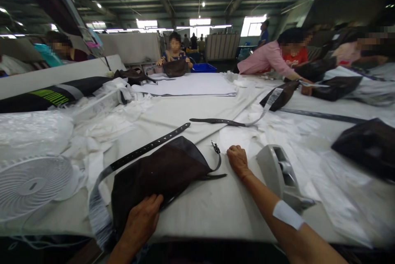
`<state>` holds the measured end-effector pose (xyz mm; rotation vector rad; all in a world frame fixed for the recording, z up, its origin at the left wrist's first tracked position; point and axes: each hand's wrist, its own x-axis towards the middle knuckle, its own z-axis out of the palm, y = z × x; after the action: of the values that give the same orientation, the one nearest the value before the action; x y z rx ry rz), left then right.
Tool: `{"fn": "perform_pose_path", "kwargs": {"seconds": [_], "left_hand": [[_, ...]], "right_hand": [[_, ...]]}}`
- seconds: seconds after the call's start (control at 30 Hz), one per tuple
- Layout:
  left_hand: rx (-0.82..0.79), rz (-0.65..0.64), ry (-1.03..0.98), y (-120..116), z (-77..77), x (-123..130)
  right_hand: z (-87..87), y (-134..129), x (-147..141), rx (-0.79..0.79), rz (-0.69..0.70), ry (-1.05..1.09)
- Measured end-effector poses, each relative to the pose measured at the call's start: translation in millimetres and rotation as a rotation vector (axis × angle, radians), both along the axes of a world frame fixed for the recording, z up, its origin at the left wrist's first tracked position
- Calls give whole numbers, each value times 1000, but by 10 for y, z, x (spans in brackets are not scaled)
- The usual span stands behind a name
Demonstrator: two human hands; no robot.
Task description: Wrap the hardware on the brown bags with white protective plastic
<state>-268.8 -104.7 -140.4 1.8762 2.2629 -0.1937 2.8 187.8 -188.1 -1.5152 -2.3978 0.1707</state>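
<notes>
A dark brown bag (160, 165) lies on the white-covered table (212, 210) in front of me. Its black strap with metal holes (151, 145) stretches out behind it, and its lower part is wrapped in clear film at the left. A small buckle (215, 147) stands up at the bag's right end. My left hand (143, 218) grips the near edge of the bag with curled fingers. To the right of the buckle, my right hand (237, 159) rests on the table with its fingers curled in; whether anything is in them is hidden.
A grey tape dispenser (277, 173) stands right of my right forearm. At the left are a white fan (37, 186) and plastic wrapping (33, 132). More dark bags (367, 144) lie at the right. People work across the table, one holding a bag (175, 68).
</notes>
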Motion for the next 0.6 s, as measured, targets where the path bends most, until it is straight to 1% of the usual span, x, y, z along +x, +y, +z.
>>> {"fn": "perform_pose_path", "kwargs": {"seconds": [0.07,0.17,0.27,0.33,0.47,0.53,0.6], "left_hand": [[6,-1,-29,-3,38,2],[1,-33,-154,10,131,59],[64,-98,-319,60,205,240],[122,-152,-413,125,214,419],[253,-257,-597,366,233,774],[357,-281,-691,540,319,906],[444,-296,-786,727,475,1011]], "right_hand": [[-31,9,30,-19,-34,45],[0,69,96,-60,-118,151],[100,143,199,-130,-194,283],[181,174,273,-184,-220,378],[366,178,399,-236,-261,570],[498,158,458,-252,-263,649],[678,115,527,-262,-249,715]]}}
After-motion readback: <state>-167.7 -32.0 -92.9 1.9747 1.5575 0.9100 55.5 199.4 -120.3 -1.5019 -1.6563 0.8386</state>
